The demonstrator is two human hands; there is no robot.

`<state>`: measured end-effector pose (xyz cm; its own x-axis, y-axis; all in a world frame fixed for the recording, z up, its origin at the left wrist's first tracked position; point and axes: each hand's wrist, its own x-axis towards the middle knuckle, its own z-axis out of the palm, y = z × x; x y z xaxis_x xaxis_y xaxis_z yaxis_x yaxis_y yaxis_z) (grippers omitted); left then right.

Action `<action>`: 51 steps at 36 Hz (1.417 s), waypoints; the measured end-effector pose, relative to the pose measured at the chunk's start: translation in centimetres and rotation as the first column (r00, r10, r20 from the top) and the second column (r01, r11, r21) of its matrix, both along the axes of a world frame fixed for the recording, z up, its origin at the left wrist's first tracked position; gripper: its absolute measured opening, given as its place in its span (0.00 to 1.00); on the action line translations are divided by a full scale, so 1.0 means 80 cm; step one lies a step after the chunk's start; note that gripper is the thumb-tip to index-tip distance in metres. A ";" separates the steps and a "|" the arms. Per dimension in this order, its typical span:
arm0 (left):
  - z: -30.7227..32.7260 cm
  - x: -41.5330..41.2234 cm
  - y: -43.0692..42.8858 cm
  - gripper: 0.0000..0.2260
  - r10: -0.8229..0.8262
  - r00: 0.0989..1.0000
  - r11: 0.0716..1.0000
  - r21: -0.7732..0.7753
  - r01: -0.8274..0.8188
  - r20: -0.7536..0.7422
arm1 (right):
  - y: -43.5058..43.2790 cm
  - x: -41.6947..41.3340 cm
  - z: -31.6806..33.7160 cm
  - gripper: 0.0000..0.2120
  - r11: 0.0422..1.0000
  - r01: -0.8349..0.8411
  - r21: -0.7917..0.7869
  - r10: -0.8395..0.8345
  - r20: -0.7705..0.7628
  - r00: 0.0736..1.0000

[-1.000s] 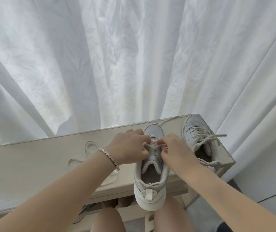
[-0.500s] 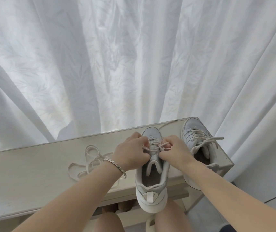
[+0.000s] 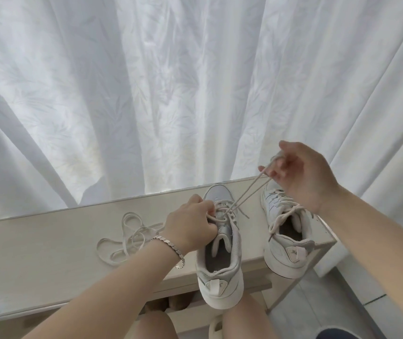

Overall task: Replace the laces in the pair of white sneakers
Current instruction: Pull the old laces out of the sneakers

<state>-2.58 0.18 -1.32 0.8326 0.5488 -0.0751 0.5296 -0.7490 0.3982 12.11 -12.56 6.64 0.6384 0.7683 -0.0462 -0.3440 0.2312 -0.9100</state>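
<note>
Pinching two strands of lace (image 3: 247, 194), the right hand (image 3: 300, 174) hangs high over the table (image 3: 49, 253); the strands run taut down to the middle sneaker (image 3: 220, 265), whose lacing the left hand (image 3: 190, 223) grips with curled fingers. The other sneaker (image 3: 286, 241) stands just to its right, and a loose lace (image 3: 127, 238) lies to its left.

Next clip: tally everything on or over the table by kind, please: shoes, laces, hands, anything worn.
Sneakers: 2, middle sneaker, right sneaker
Threaded laces: 2, pulled lace, right sneaker's lace
Loose lace bundle: 1
Hands: 2, left hand, right hand, both with a grip on the pulled lace
Bracelet: 1
Total: 8
</note>
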 end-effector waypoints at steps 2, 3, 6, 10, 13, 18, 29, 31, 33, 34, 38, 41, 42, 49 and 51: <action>0.000 0.001 -0.001 0.07 -0.002 1.000 1.000 -0.003 0.002 -0.005 | -0.013 0.010 0.013 0.15 0.999 -0.034 -0.029 0.034 0.017 0.999; 0.000 0.002 -0.002 0.07 -0.001 1.000 1.000 -0.005 0.001 -0.007 | -0.020 0.016 0.019 0.14 0.994 -0.074 -0.077 0.079 0.055 0.995; -0.001 0.004 -0.004 0.07 0.004 1.000 1.000 -0.005 -0.004 -0.007 | -0.037 0.028 0.025 0.16 0.964 -0.216 -0.154 0.239 0.155 0.959; -0.002 0.008 -0.008 0.09 0.003 1.000 1.000 0.006 -0.003 -0.010 | -0.050 0.037 0.021 0.21 0.987 -0.160 -0.004 0.159 0.113 0.981; -0.001 0.010 -0.009 0.09 0.004 1.000 1.000 0.009 -0.003 -0.021 | -0.057 0.036 0.024 0.24 0.993 -0.089 0.076 0.088 0.015 0.996; -0.002 0.010 -0.009 0.09 0.012 1.000 1.000 0.006 -0.012 -0.022 | -0.052 0.050 0.003 0.27 0.875 0.469 -0.119 -0.427 0.267 0.864; -0.003 0.011 -0.011 0.09 0.009 1.000 1.000 0.008 -0.009 -0.021 | -0.023 0.026 -0.044 0.14 0.310 0.709 -0.633 0.658 0.681 0.321; -0.004 0.010 -0.010 0.09 0.007 1.000 1.000 0.009 -0.007 -0.023 | -0.009 0.010 -0.043 0.15 0.367 0.734 -0.571 0.673 0.708 0.215; -0.005 0.010 -0.011 0.09 0.010 1.000 1.000 0.011 -0.010 -0.017 | 0.004 -0.004 -0.045 0.16 0.495 0.670 -0.553 0.632 0.758 0.158; -0.006 0.010 -0.011 0.09 0.013 1.000 1.000 0.011 -0.013 -0.013 | 0.011 -0.011 -0.047 0.16 0.555 0.597 -0.580 0.623 0.765 0.164; -0.008 0.009 -0.010 0.08 0.022 1.000 1.000 -0.012 -0.022 0.007 | 0.032 -0.035 -0.059 0.14 0.562 0.325 -0.761 0.752 0.634 0.184; -0.009 0.007 -0.009 0.08 0.030 0.999 0.999 -0.024 -0.029 0.019 | 0.037 -0.039 -0.061 0.10 0.521 0.348 -0.779 0.778 0.602 0.182; -0.009 0.007 -0.009 0.07 0.030 0.999 0.999 -0.026 -0.030 0.024 | 0.037 -0.039 -0.061 0.09 0.532 0.348 -0.772 0.759 0.617 0.209; -0.012 0.006 -0.007 0.06 0.031 0.998 0.999 -0.041 -0.028 0.054 | 0.022 -0.028 -0.046 0.07 0.563 0.271 -0.781 0.734 0.623 0.269; -0.012 0.005 -0.007 0.06 0.030 0.998 0.999 -0.042 -0.027 0.057 | 0.014 -0.028 -0.045 0.06 0.571 0.221 -0.791 0.729 0.612 0.307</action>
